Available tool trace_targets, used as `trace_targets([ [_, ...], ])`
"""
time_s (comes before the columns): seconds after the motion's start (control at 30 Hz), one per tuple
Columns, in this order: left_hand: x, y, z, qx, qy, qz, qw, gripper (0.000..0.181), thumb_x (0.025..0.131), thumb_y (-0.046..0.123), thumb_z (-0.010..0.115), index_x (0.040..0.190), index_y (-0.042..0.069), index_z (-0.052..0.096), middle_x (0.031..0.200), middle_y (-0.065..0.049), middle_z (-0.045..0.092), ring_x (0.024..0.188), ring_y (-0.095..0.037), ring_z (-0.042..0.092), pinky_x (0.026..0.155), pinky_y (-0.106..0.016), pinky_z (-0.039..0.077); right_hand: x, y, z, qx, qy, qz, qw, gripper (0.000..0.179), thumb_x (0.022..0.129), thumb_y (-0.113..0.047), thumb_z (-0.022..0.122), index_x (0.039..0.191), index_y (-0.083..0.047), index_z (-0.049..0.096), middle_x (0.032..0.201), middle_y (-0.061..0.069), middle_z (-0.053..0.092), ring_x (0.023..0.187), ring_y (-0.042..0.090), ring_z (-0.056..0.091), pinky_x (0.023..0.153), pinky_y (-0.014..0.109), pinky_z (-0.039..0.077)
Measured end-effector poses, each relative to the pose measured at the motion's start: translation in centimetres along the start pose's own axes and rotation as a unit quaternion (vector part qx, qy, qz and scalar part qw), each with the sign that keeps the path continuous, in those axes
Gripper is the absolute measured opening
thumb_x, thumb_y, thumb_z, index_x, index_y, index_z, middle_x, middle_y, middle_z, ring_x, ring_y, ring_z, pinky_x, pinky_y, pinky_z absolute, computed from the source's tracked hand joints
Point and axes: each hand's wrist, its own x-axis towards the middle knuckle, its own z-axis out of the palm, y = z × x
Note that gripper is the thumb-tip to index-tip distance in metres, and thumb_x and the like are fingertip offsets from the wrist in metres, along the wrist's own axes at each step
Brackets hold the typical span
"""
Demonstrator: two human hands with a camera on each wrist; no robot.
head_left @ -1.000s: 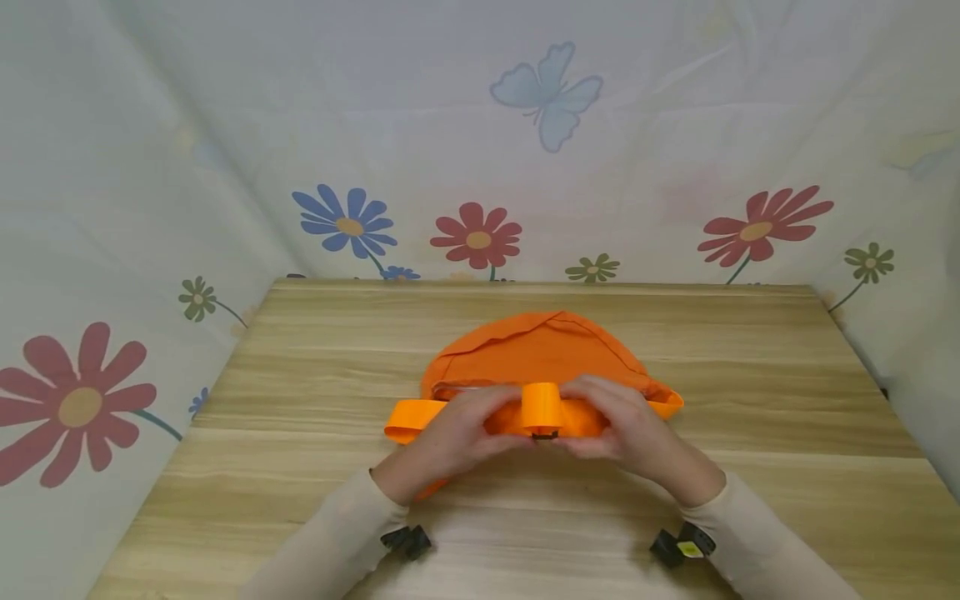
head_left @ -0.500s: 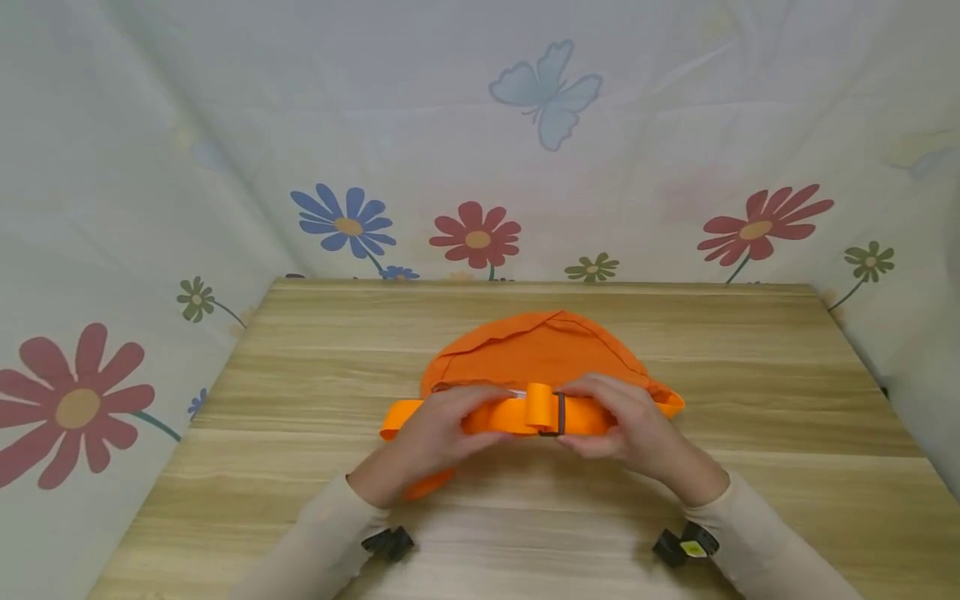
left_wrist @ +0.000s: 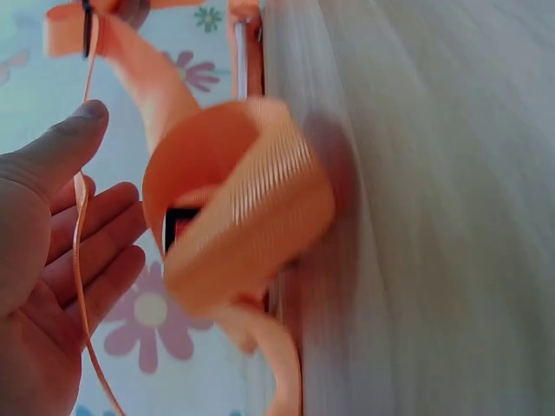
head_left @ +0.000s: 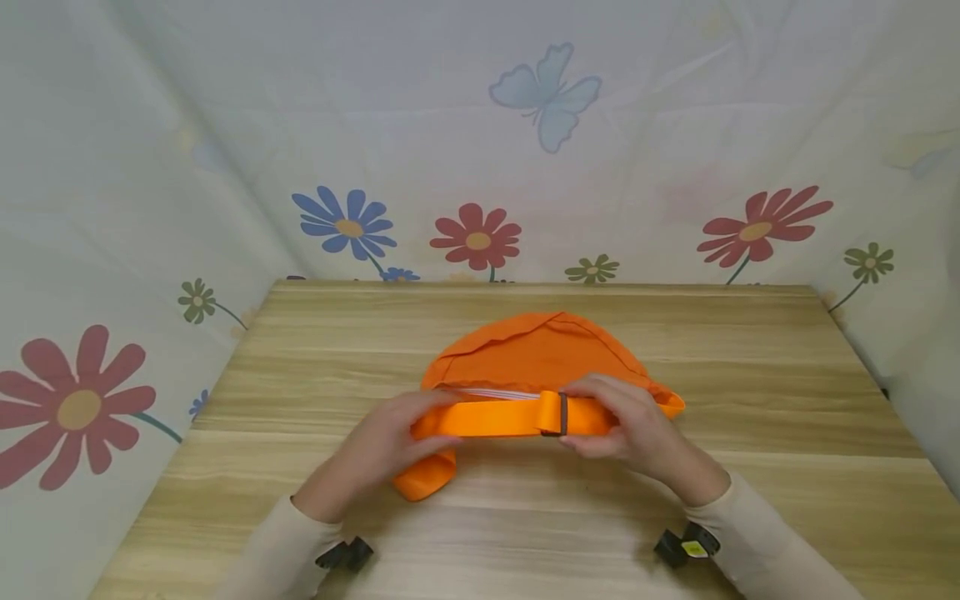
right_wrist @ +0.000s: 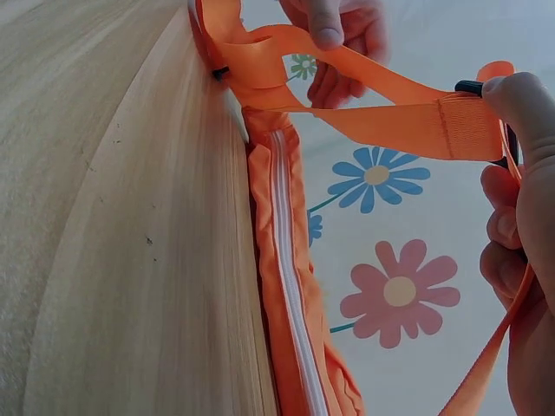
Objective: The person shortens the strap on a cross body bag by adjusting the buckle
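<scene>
An orange waist bag [head_left: 540,358] lies on the table, its white zipper [right_wrist: 290,260] showing in the right wrist view. Its orange strap [head_left: 495,419] stretches between both hands. My right hand [head_left: 630,415] pinches the strap beside a dark slider buckle [head_left: 564,414], where a short strap loop [head_left: 550,412] stands up. Toward the strap's left end, my left hand [head_left: 382,442] holds it loosely by its edges, thumb on one side and fingers on the other. Below that hand, a twisted strap loop [left_wrist: 243,208] hangs, with a black piece partly visible inside it.
The wooden table [head_left: 300,350] reaches back to a pale cloth backdrop [head_left: 420,100] printed with flowers and a butterfly. A small black camera sits at each wrist, over light sleeves [head_left: 288,542].
My left hand has slid left along the strap from beside the buckle, and a longer flat stretch shows. The upright loop has shrunk. My right hand has hardly moved.
</scene>
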Motion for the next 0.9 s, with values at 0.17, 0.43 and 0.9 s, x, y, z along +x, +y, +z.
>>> trace_targets([
  [0.17, -1.2, -1.2, -1.0, 0.013, 0.000, -0.021, 0.9997, 0.049, 0.088, 0.028, 0.091, 0.132, 0.015, 0.075, 0.128, -0.003, 0.079, 0.118, -0.027, 0.075, 0.103, -0.050, 0.061, 0.0, 0.1, -0.1, -0.001, 0.004, -0.003, 1.0000, 0.052, 0.099, -0.047, 0.076, 0.122, -0.002, 0.070, 0.108, 0.009, 0.077, 0.091, 0.017, 0.070, 0.085, 0.018, 0.059],
  [0.43, -2.2, -2.8, -2.4, 0.019, -0.004, -0.045, 0.9988, 0.045, 0.088, 0.022, 0.091, 0.128, 0.012, 0.075, 0.127, -0.003, 0.079, 0.117, -0.028, 0.074, 0.102, -0.052, 0.061, 0.0, 0.1, -0.1, 0.004, 0.010, -0.006, 0.9999, 0.049, 0.098, -0.045, 0.078, 0.122, -0.003, 0.071, 0.106, 0.008, 0.077, 0.088, 0.015, 0.069, 0.079, 0.019, 0.058],
  [0.9, 3.8, 3.9, 2.5, -0.079, -0.103, 0.028, 0.9912, 0.072, 0.097, 0.044, 0.081, 0.155, 0.013, 0.052, 0.153, -0.001, 0.061, 0.141, -0.019, 0.058, 0.121, -0.045, 0.049, 0.3, -0.1, 0.2, 0.003, -0.004, -0.002, 1.0000, 0.048, 0.099, -0.044, 0.077, 0.124, -0.003, 0.069, 0.108, 0.007, 0.075, 0.088, 0.014, 0.067, 0.077, 0.018, 0.057],
])
